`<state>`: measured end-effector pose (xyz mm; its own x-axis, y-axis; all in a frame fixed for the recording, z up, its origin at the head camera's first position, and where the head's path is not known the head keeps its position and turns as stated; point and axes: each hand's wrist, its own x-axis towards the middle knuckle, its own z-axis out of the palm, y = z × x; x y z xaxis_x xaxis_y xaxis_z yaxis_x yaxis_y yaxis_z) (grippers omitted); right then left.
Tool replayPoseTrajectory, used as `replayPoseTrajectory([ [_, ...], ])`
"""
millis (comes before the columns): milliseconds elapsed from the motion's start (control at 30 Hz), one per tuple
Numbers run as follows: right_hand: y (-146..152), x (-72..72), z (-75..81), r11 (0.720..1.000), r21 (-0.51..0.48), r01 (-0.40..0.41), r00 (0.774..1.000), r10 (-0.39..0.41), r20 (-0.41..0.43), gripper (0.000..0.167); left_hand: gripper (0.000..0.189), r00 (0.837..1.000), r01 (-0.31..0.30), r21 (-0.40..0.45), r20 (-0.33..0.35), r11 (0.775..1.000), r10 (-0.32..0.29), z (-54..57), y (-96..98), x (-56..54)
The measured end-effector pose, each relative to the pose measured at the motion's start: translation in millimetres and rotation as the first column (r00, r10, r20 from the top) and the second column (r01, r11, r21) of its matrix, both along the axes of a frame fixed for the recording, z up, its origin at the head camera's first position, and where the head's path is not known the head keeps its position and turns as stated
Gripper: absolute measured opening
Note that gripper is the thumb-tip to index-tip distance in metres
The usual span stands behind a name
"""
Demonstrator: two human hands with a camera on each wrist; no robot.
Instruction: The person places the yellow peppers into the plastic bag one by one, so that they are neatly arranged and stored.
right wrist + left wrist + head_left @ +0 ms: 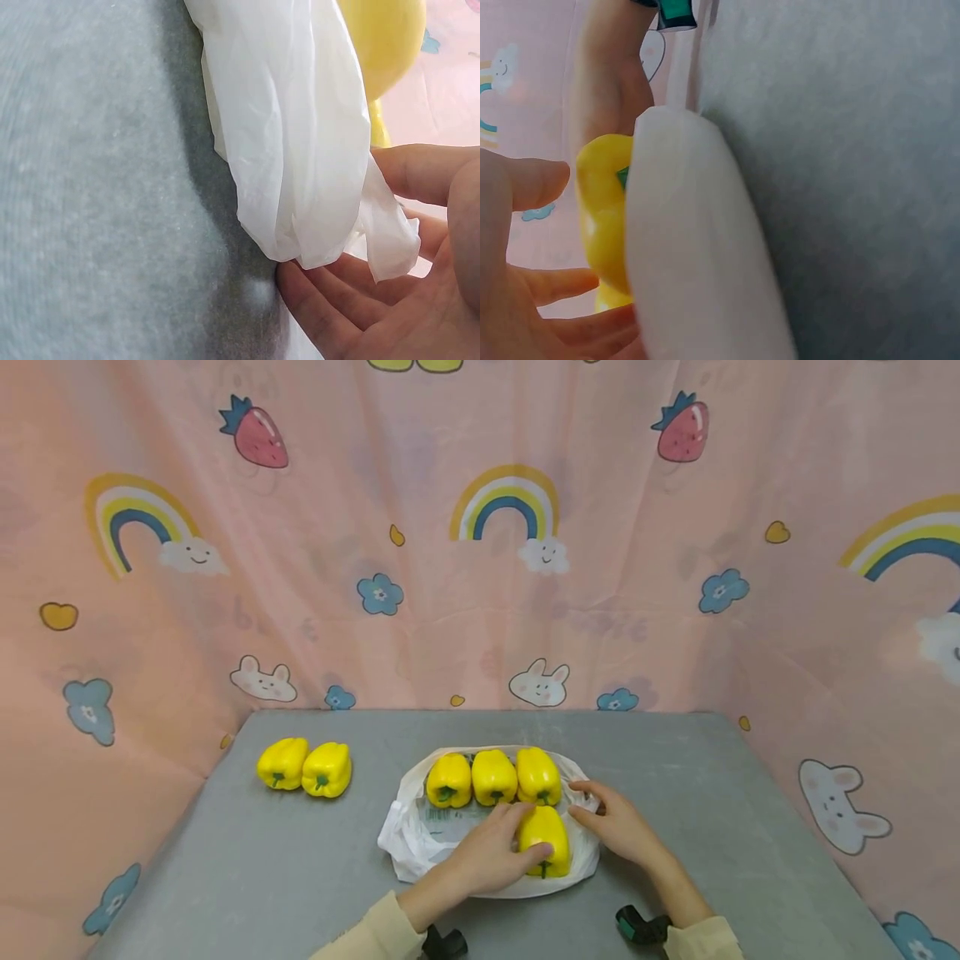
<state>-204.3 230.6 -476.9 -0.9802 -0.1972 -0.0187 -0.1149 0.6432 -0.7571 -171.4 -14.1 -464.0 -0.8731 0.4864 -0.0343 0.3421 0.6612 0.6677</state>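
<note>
A white plastic bag lies spread open on the table, its sides rolled down. Three yellow bell peppers stand in a row at its far side, stems toward me. Nearer, at the right, a fourth yellow bell pepper sits inside the bag. My left hand is at this pepper's left side, fingers extended; in the left wrist view the thumb stands apart from it. My right hand holds the bag's right edge, plastic lying between thumb and lower fingers.
Two more yellow bell peppers lie side by side at the far left of the grey table. A pink patterned curtain closes off the back and sides. Black wrist devices sit at both wrists.
</note>
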Motion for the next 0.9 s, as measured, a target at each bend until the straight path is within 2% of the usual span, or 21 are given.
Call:
replayPoseTrajectory([
  [200, -1, 1.1, 1.6, 1.000, 0.015, 0.003, 1.000, -0.003, -0.002, 0.046, 0.067, 1.000, 0.008, -0.025, -0.018, 1.000, -0.009, 11.6, -8.4, -0.5],
  [533, 1, 0.6, 0.8, 1.000, 0.023, 0.001, 1.000, -0.001, -0.005, 0.046, 0.045, 0.990, 0.023, 0.018, -0.137, 1.000, -0.020, 25.6, -24.6, -0.6],
  [800, 1, 1.2, 1.7, 1.000, 0.018, 0.003, 1.000, -0.004, 0.015, 0.047, 0.034, 0.974, 0.097, 0.050, -0.211, 0.994, -0.085, 37.4, -45.2, -8.6],
  [900, 0, 0.9, 1.7, 1.000, 0.026, 0.001, 1.000, -0.001, 0.007, 0.047, 0.034, 0.967, 0.106, 0.051, -0.239, 0.993, -0.091, 39.7, -54.3, -10.7],
])
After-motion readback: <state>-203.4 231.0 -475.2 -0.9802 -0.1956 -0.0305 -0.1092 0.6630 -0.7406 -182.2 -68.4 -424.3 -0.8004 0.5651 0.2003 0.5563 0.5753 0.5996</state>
